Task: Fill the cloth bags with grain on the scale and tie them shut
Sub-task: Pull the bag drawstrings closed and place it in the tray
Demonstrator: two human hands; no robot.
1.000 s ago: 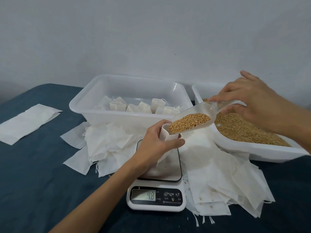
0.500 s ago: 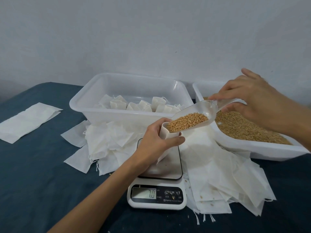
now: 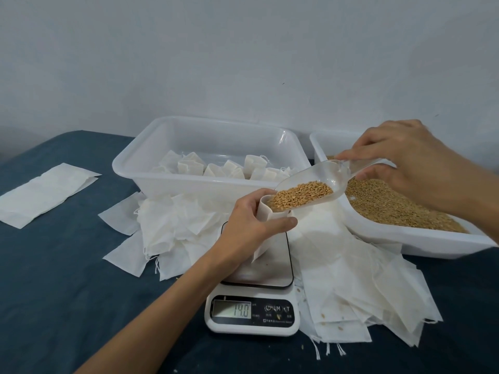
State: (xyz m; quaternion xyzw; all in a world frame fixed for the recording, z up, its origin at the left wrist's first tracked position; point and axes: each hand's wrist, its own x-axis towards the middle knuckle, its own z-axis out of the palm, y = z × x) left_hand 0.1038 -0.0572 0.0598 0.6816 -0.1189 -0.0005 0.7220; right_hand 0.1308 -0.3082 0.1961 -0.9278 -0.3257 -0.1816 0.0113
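Note:
My left hand [image 3: 249,228] grips a small white cloth bag [image 3: 266,211] that stands upright on the steel platform of the kitchen scale [image 3: 253,314]. My right hand [image 3: 405,160] pinches the handle of a clear plastic scoop [image 3: 321,179]. Golden grain [image 3: 302,197] lies in the tilted scoop, whose lip sits at the bag's open mouth. The scale's display reads 14.0. A white tray of loose grain [image 3: 391,209] stands at the right, under my right hand.
A clear plastic tub [image 3: 172,182] behind the scale holds several filled white bags. Empty flat bags are piled to the left [image 3: 167,233] and right [image 3: 359,287] of the scale. A folded white cloth [image 3: 46,193] lies at far left on the dark blue tablecloth.
The scale reading has climbed from 4.8 through 7.0 to 14.0 as grain slid from the scoop into the bag. Both hands stay almost where they were.

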